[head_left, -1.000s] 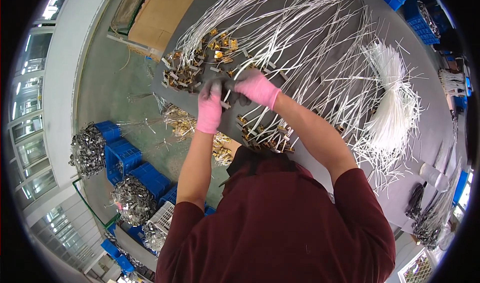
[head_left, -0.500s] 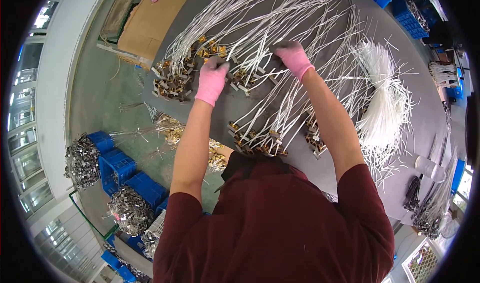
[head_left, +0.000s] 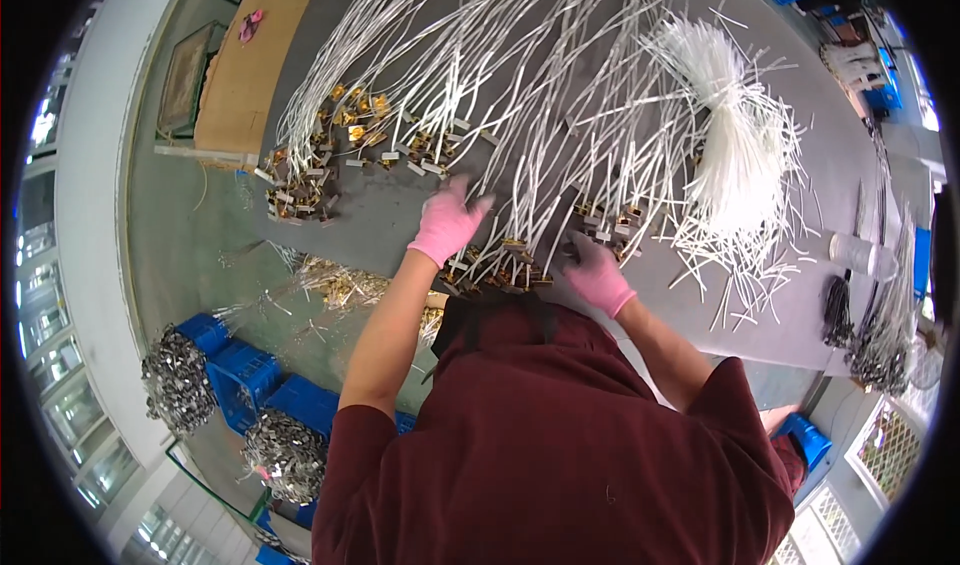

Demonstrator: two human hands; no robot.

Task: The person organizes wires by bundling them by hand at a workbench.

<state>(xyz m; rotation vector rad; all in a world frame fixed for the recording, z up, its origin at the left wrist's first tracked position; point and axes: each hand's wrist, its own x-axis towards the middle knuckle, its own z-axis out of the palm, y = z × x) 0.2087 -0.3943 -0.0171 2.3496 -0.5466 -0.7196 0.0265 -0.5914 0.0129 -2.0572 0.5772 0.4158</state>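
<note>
My left hand (head_left: 453, 221), in a pink glove with dark fingertips, is over the grey table among white wires. Its thumb and fingers are apart, and nothing shows between them. Just below it is a bunch of brass-coloured parts with grey ends (head_left: 515, 270) on white wires. My right hand (head_left: 597, 273), gloved alike, is low at the near edge, beside another cluster of wired parts (head_left: 612, 225). Its dark fingertips blend into the table, so their grip is unclear. More wired parts (head_left: 430, 150) lie beyond my left hand, and a heap (head_left: 300, 190) lies farther left.
A thick bundle of white wires (head_left: 735, 165) spreads over the right of the grey table (head_left: 370, 235). A clear plastic bottle (head_left: 862, 255) lies at the right edge. Cardboard (head_left: 240, 95) is at the far left. Blue crates (head_left: 245, 375) with metal parts stand at the lower left.
Both hands have come back toward my body. My right hand has moved from the far wires to the near cluster, and my left hand has moved nearer, its fingers spreading. The view has shifted.
</note>
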